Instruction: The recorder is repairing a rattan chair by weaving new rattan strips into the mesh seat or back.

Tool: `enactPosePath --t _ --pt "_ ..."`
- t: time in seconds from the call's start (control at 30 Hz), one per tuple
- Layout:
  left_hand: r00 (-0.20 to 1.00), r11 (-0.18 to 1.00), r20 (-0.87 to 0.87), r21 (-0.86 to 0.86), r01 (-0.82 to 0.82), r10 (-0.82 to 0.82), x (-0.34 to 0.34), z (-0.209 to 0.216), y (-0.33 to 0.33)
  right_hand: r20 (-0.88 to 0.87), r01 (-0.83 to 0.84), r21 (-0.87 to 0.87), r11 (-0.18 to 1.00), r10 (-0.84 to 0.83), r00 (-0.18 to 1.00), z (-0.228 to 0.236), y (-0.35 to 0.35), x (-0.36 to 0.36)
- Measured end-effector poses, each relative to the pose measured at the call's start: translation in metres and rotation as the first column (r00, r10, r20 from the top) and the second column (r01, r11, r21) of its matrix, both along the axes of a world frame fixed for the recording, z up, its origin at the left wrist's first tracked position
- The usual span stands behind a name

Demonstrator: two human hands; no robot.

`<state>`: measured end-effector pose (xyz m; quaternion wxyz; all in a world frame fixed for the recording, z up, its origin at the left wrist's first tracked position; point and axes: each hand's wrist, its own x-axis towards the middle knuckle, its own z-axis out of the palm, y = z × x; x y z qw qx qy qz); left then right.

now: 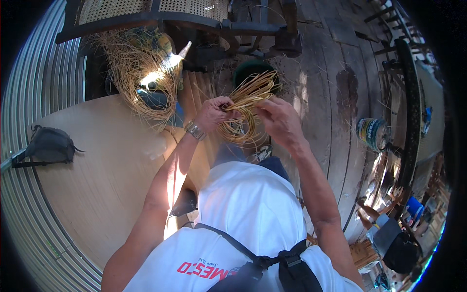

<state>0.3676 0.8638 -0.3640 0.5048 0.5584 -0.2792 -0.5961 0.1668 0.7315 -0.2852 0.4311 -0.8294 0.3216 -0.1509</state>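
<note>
A coiled bundle of thin yellow-brown cane strips (pixel 243 127) hangs between my two hands, in front of my body. My left hand (pixel 214 114), with a metal watch on its wrist, is closed around the left side of the coil. On the coil's right side, my right hand (pixel 281 118) has its fingers bent in and pressed together on the strands. Its fingertips are partly hidden by the hand itself. Just beyond the bundle stands a dark green bucket (pixel 249 68), partly covered by the upper strands.
A large tangle of loose cane strips (pixel 127 73) lies at the far left. Woven-cane wooden furniture (pixel 175 20) stands across the top. A smooth board (pixel 92 141) with a dark bag (pixel 51 145) is on the left. On the plank floor (pixel 316 97) at right lies a paint can (pixel 373 133).
</note>
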Motion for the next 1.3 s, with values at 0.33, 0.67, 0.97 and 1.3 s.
enactPosePath --t 0.33,0.67,0.97,1.3 --pt "0.971 0.996 -0.222 -0.008 -0.091 0.087 0.0 -0.007 0.002 0.059 -0.137 0.158 0.978 0.129 0.99 -0.011 -0.01 0.019" --pt "0.827 0.99 0.545 -0.09 -0.108 0.139 0.022 -0.021 0.012 -0.253 -0.011 0.145 0.989 0.048 0.966 0.022 -0.021 -0.032" --pt "0.611 0.994 0.786 -0.039 -0.104 0.094 0.039 -0.023 0.019 -0.42 0.134 0.301 0.944 0.005 0.908 0.07 -0.064 -0.147" --pt "0.65 0.987 0.758 0.145 -0.07 -0.065 0.019 -0.017 -0.008 0.013 0.397 0.643 0.655 -0.527 0.85 0.115 -0.074 -0.251"
